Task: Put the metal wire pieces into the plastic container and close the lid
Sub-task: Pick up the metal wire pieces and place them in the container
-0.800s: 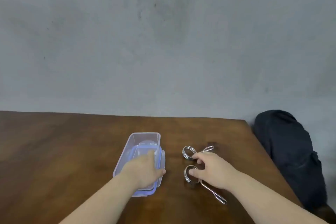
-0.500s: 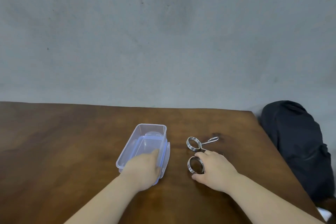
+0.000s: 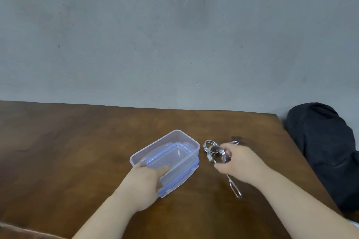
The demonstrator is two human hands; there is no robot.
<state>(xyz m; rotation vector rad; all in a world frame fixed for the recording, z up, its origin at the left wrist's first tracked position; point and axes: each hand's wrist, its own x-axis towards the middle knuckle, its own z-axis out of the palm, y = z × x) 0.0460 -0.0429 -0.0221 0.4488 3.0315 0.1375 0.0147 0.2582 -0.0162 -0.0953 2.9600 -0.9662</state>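
A clear plastic container (image 3: pixel 180 141) stands open on the brown table, seated on its blue-rimmed lid (image 3: pixel 183 176). My left hand (image 3: pixel 147 178) grips the container's near corner, fingers over the rim. Just right of the container, my right hand (image 3: pixel 237 161) holds a coiled metal wire piece (image 3: pixel 213 151) lifted off the table, its long handle (image 3: pixel 235 188) hanging down toward me. A second coiled wire piece (image 3: pixel 206 144) lies on the table behind it, partly hidden by my hand and the first coil.
A dark bag or cloth (image 3: pixel 322 145) sits off the table's right edge. The table's far edge (image 3: pixel 136 106) meets a grey wall.
My right hand has closed on the nearer wire piece and lifted it off the table. My left hand has turned the container so it now sits diagonally.
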